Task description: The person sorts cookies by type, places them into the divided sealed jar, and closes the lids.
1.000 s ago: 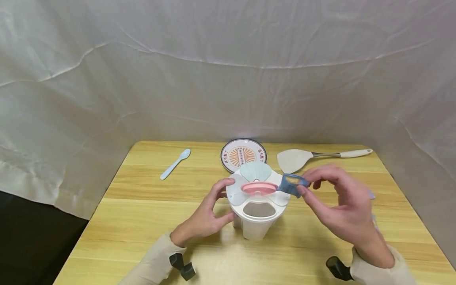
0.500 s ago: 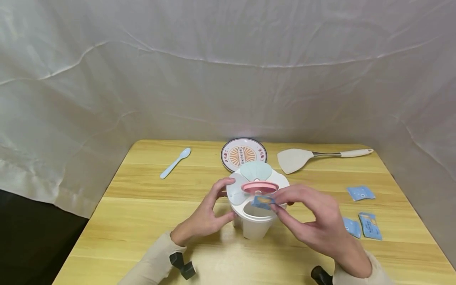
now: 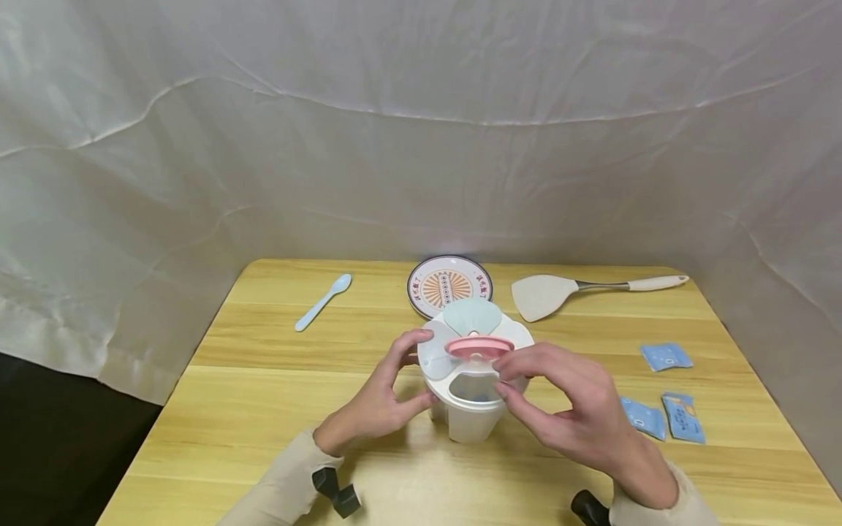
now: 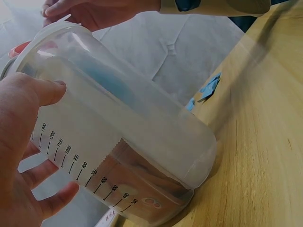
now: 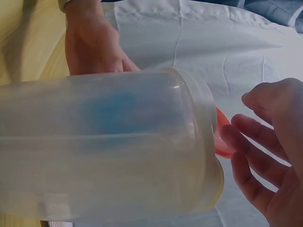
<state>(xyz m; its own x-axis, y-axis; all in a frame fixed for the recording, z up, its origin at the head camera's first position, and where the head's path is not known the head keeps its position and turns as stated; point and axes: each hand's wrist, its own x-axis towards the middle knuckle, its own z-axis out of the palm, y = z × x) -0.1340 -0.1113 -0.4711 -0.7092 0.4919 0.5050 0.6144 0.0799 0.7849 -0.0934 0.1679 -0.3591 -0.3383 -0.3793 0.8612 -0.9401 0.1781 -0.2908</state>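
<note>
Head view, right fingers [image 3: 538,357] above canister [image 3: 468,425], inside table edges [image 3: 759,394]

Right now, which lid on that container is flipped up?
The pink lid: it sticks up, while the pale green lid and pale grey lid lie flat.

- Left sleeve [image 3: 279,483], near left: long, pale beige, plain cloth with soft creases, ending at the wrist
- Right sleeve [image 3: 664,502], near right: matching pale beige cloth, also ending at the wrist
- Left fitting [image 3: 337,493], beside the left sleeve: black, angular, two blocky parts joined in a stepped form
- Right fitting [image 3: 590,508], beside the right sleeve: black, rounded, tube-like at its far end
- Left hand [image 3: 378,400] and right hand [image 3: 579,413]: both bare
</note>
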